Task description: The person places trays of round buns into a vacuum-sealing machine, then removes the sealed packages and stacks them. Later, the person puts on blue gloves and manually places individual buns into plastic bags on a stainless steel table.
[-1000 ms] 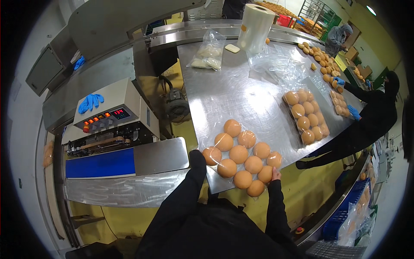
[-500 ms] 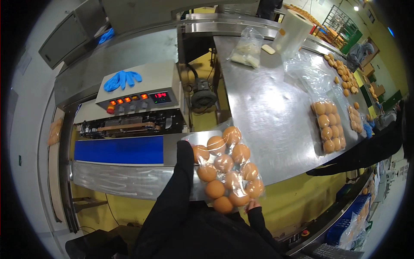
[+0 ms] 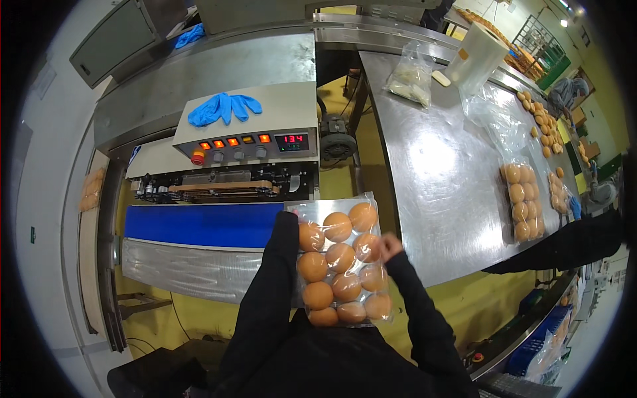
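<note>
Twelve round buns [image 3: 346, 286] filled a clear plastic bag [image 3: 329, 278] just right of the blue conveyor belt [image 3: 206, 226]. The right hand [image 3: 391, 246] was bunched at the bag's right edge; the left hand [image 3: 294, 211] sat mostly hidden at its upper-left corner. Neither hand's grip could be told. A control box [image 3: 285, 111] stood beyond the belt.

1. Dark display [image 3: 292, 142] on control box [image 3: 285, 116]: three red digits [image 3: 292, 138], lit; green marks [image 3: 287, 147] beneath, too small to read.
2. Small green patch [image 3: 32, 235] on left wall [image 3: 60, 172]: any lettering too small to read.
</note>
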Demonstrator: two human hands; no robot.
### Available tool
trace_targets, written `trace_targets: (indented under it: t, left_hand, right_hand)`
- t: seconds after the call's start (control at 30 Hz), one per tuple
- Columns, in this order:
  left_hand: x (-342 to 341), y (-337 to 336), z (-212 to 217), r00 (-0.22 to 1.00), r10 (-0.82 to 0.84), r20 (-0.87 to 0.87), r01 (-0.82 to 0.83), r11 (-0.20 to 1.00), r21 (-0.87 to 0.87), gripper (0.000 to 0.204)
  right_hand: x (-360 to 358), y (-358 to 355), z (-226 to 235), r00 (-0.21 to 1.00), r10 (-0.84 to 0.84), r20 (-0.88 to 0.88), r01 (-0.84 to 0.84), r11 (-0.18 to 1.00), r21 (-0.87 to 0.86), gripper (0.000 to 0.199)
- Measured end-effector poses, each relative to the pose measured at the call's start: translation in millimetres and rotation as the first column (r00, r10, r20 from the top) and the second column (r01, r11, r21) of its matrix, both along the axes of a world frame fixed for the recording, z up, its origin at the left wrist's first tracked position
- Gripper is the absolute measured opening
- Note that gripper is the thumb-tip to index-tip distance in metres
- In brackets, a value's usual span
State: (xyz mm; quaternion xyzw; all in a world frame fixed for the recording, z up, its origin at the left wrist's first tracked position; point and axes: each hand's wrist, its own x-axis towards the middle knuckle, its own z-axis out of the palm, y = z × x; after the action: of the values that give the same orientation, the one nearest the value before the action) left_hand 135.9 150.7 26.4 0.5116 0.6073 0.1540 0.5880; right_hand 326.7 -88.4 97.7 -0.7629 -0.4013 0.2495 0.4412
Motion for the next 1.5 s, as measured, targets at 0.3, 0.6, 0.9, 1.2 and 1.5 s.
trace_targets:
  t: [0.3, 0.6, 0.9, 1.2, 1.5]
  left_hand:
    - [-6, 28, -10, 0.987, -0.060, -0.148, 0.067, 0.997, 0.041, 0.034]
    - [-2, 31, -4, 0.994, 0.004, 0.106, -0.010, 0.999, 0.050, 0.032]
    - [-2, 79, -162, 0.918, 0.245, 0.313, -0.049, 0.851, -0.523, 0.021]
    - [-18, 86, -177, 0.935, 0.091, 0.342, 0.084, 0.883, -0.463, 0.009]
    - [-13, 43, -19, 0.929, 0.177, 0.326, -0.188, 0.982, 0.002, 0.026]
  right_hand:
    - [39, 163, 6, 0.875, 0.342, 0.343, -0.170, 0.880, -0.443, 0.041]
    - [50, 171, 10, 0.845, 0.458, 0.276, -0.182, 0.731, -0.658, 0.056]
    - [13, 181, -4, 0.841, 0.440, 0.316, -0.248, 0.831, -0.497, 0.051]
    - [66, 111, -63, 0.940, -0.319, 0.121, 0.338, 0.921, -0.192, 0.025]
    - [52, 126, -69, 0.855, -0.477, -0.205, 0.501, 0.862, 0.083, 0.014]
